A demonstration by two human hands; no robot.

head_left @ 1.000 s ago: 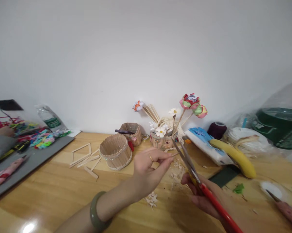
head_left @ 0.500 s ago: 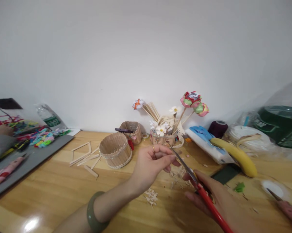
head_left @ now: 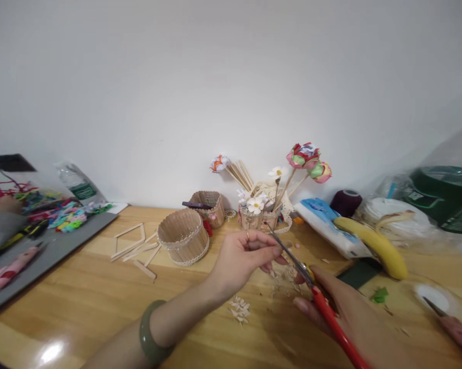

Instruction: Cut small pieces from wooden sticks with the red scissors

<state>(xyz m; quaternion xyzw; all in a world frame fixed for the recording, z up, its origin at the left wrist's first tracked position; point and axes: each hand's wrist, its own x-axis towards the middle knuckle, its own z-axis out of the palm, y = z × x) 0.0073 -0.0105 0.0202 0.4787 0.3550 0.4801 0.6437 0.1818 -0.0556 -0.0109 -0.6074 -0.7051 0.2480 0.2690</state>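
My right hand (head_left: 342, 307) is wrapped round red-handled scissors (head_left: 323, 307), their metal blades pointing up and left. The blades lie right by the fingertips of my left hand (head_left: 246, 256). Thumb and fingers of that hand are pinched together; whatever they hold is too small to make out. Below them on the table lies a small pile of pale wooden snippets (head_left: 240, 310). More wood scraps (head_left: 285, 282) are scattered under the blades. A round basket of wooden sticks (head_left: 184, 238) with a lace trim stands left of my left hand.
Behind are a second basket (head_left: 213, 215) and paper flowers (head_left: 303, 156) on sticks. At right lie a tissue pack (head_left: 331, 230), a banana (head_left: 377, 246) and a pink-handled tool (head_left: 457, 330). Wooden sticks (head_left: 134, 248) lie left. A grey mat (head_left: 73, 246) at far left carries colourful pieces, near another person's arm.
Very little differs. Both hands and the scissors have shifted slightly to the right in the picture, and the view has moved a touch.
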